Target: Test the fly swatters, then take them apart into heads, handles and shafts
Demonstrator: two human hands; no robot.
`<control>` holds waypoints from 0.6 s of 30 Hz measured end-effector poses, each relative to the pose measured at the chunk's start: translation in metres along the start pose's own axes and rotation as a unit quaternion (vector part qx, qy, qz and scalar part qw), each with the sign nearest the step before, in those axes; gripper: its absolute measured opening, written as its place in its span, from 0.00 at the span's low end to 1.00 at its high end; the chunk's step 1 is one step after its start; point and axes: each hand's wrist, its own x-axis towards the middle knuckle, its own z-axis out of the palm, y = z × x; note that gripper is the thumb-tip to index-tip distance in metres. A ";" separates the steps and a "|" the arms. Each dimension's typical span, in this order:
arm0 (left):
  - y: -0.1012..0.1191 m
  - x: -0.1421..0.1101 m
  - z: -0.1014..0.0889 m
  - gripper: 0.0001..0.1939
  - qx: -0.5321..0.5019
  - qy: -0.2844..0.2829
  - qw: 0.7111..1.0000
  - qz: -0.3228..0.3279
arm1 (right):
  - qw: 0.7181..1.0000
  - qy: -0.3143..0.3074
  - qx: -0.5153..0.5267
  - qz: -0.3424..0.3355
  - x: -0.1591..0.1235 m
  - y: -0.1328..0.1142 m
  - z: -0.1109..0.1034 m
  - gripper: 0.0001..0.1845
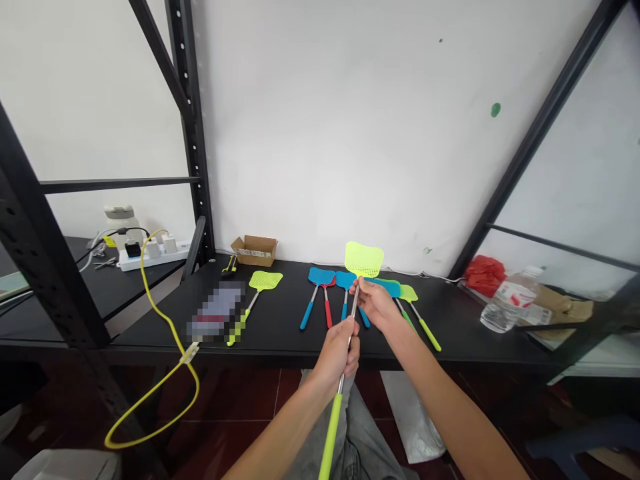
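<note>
Head-worn view, facing forward and downward

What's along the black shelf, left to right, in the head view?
white power strip → cardboard box → blue fly swatter → lime fly swatter, gripped by left hand and right hand → plastic water bottle
</note>
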 end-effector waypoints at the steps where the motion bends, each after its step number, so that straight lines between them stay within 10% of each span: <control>1: -0.001 -0.002 -0.001 0.23 -0.006 0.001 1.000 -0.004 | 1.000 -0.001 -0.001 0.004 0.000 0.001 0.001 0.17; 12: 0.006 -0.018 -0.007 0.24 0.009 0.015 1.000 -0.023 | 0.991 -0.078 0.057 0.091 -0.020 -0.002 0.001 0.13; 18: 0.002 -0.019 -0.004 0.21 0.040 0.001 0.999 -0.011 | 0.999 -0.007 0.042 0.023 -0.019 -0.006 0.005 0.14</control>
